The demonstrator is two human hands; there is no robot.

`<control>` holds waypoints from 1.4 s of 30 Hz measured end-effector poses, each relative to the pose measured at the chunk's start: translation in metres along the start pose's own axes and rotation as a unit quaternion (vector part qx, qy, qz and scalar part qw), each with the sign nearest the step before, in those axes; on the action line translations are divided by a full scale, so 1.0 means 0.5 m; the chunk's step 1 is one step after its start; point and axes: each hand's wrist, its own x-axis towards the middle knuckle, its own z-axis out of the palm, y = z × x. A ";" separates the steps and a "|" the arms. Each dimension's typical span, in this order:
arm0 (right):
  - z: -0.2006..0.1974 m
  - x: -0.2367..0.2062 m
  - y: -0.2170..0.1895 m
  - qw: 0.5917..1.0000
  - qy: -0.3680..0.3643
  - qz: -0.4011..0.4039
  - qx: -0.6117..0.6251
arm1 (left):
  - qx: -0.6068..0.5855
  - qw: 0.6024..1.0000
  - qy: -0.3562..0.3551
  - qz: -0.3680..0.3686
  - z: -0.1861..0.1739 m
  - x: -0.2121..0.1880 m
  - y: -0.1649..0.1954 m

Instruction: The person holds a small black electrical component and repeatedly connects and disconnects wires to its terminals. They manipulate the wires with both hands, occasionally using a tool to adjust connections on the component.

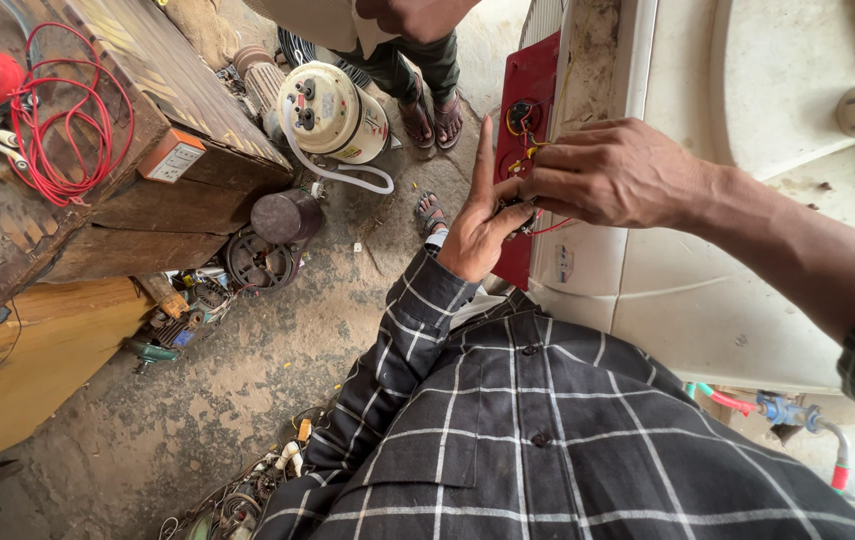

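1. Nearest the camera, the left hand (476,232) rose from a checked sleeve (408,340) to the lower part of the red panel (533,85), index finger straight up, the other fingers curled on a small part I could not make out.
2. The right hand (613,172) lay just beside it, touching it, fingers together and pinched on the wires (548,226) at the panel's face.
3. The wires, thin red and yellow strands, looked light, limp and easily kinked or pulled off their terminals; I judged they were best held close to their ends, by the insulation.
4. The panel looked stiff and fixed. It stood along the left edge of the white cooler (748,200), its long axis running away from the camera, its face turned towards the floor side of the view.
5. Farther off, a white motor (333,112) stood on the floor (248,380) below the table (98,210), which carried a red wire coil (68,120).
6. Farthest, another person's sandalled feet (433,115) stood by the motor.
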 end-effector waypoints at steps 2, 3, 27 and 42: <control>0.001 -0.004 0.004 0.996 0.055 -0.049 -0.044 | -0.025 1.000 -0.005 -0.004 -0.003 -0.002 -0.004; 0.002 -0.007 0.006 0.994 0.060 -0.065 -0.059 | -0.036 0.999 -0.008 -0.006 -0.004 -0.004 -0.005; 0.012 -0.015 -0.001 0.994 0.103 -0.027 -0.012 | 0.089 0.995 0.054 0.008 0.007 0.003 0.012; 0.007 -0.002 -0.022 0.984 0.074 0.106 0.126 | 0.130 0.989 0.064 0.026 -0.001 -0.005 0.025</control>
